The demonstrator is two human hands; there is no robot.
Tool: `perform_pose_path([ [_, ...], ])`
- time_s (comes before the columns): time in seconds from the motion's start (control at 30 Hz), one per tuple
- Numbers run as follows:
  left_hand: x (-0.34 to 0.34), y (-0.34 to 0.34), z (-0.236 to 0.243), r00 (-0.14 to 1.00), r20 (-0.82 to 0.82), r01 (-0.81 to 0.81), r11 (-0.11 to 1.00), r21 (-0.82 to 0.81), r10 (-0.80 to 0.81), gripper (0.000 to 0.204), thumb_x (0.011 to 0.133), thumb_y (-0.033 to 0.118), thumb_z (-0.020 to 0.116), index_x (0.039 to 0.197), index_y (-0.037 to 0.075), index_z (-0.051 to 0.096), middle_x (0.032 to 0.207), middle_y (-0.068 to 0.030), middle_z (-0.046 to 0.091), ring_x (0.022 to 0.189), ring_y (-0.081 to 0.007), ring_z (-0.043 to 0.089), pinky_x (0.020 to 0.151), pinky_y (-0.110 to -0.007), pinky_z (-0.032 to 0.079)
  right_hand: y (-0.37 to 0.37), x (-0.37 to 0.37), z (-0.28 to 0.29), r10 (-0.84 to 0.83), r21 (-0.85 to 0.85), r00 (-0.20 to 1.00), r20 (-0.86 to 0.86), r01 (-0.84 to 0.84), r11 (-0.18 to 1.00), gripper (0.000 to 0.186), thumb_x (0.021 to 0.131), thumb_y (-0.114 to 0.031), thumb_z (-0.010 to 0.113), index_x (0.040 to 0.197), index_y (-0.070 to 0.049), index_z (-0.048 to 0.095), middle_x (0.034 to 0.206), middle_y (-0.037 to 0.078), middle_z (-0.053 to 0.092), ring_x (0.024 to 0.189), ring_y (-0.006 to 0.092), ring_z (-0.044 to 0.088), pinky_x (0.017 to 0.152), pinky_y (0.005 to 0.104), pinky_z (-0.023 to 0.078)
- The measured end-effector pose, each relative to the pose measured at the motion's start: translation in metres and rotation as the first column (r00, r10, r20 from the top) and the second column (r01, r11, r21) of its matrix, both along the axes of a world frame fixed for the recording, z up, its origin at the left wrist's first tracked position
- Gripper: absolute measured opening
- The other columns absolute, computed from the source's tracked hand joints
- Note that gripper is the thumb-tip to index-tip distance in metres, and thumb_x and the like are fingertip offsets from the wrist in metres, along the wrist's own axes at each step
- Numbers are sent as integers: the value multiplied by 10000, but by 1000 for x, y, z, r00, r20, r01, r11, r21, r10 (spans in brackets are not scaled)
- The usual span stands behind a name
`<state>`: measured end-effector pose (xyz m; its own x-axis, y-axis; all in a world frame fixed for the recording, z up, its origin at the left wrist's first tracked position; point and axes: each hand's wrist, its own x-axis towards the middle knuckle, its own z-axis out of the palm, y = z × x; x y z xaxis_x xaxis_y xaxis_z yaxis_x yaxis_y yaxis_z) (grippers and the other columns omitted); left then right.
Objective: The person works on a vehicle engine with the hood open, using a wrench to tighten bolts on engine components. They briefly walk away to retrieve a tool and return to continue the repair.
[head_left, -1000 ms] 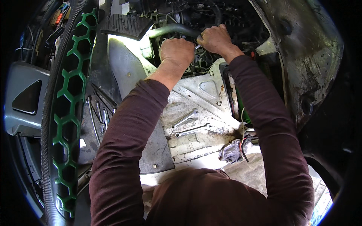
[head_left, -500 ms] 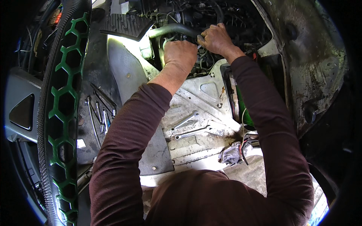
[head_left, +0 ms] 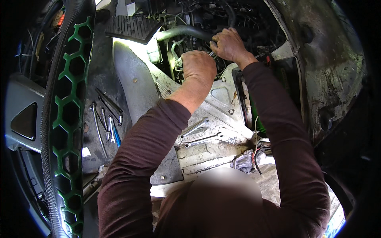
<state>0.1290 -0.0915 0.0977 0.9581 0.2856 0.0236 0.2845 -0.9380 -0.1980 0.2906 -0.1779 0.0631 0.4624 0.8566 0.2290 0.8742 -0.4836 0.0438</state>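
My left hand point(head_left: 198, 65) is closed in a fist, low in the open engine bay point(head_left: 254, 33). A bit of bright metal shows beside its knuckles, but what it grips is hidden. Just to the right and a little farther off, my right hand point(head_left: 230, 44) has its fingers curled down at the end of a thick dark hose point(head_left: 184, 31). Whatever lies inside those fingers is hidden too. Thin pipes and cables surround both hands. Two combination wrenches, one shorter point(head_left: 194, 127) and one longer point(head_left: 201, 140), lie on the worn, pale metal floor point(head_left: 198, 152) nearer me.
A steering wheel with green honeycomb trim point(head_left: 63, 119) stands on the left. Several hand tools point(head_left: 108, 119) lie on the dark floor beside it. A ribbed pedal point(head_left: 133, 28) hangs at the upper left. A crumpled rag point(head_left: 243, 162) and loose wires sit near my right arm.
My left hand has shifted to the right and toward me, uncovering pipework on its left. My right hand has come slightly nearer. A blue-handled tool on the left now shows more fully.
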Motion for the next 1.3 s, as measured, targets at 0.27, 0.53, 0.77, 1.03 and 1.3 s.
perform_pose_path([
  [0.27,4,29,-9,989,5,148,968,-204,-150,232,940,202,569,954,172,798,960,-25,785,919,-204,760,716,-395,529,-1,-31,17,-215,-116,977,-10,212,970,374,960,-377,522,936,-117,790,976,87,763,1029,296,665,975,500,427],
  [0.53,7,38,-18,957,58,290,953,-89,-285,210,914,199,586,902,176,794,906,-8,775,861,-196,753,687,-398,515,7,-38,23,-333,-182,939,-83,315,932,374,929,-382,555,951,-97,794,950,132,757,1039,303,681,1012,489,425],
  [0.77,13,43,-19,922,94,384,919,-87,-376,222,906,205,576,840,166,784,877,-19,774,839,-206,755,660,-413,521,5,-31,29,-379,-214,924,-42,362,907,377,886,-397,582,913,-94,802,929,169,754,924,355,727,876,475,546],
  [1.03,13,61,-25,911,156,396,916,-70,-382,202,862,209,593,786,180,778,780,-30,766,746,-209,761,615,-378,538,6,-48,34,-463,-246,883,-77,433,867,378,894,-382,577,881,-80,804,900,181,762,872,355,753,836,461,578],
  [1.3,13,66,-11,892,67,450,891,-64,-446,231,906,236,569,849,153,777,894,-81,781,849,-231,769,710,-386,569,3,-40,36,-468,-202,877,-109,441,874,385,913,-418,594,923,-91,796,986,168,758,960,358,730,876,447,564],
])
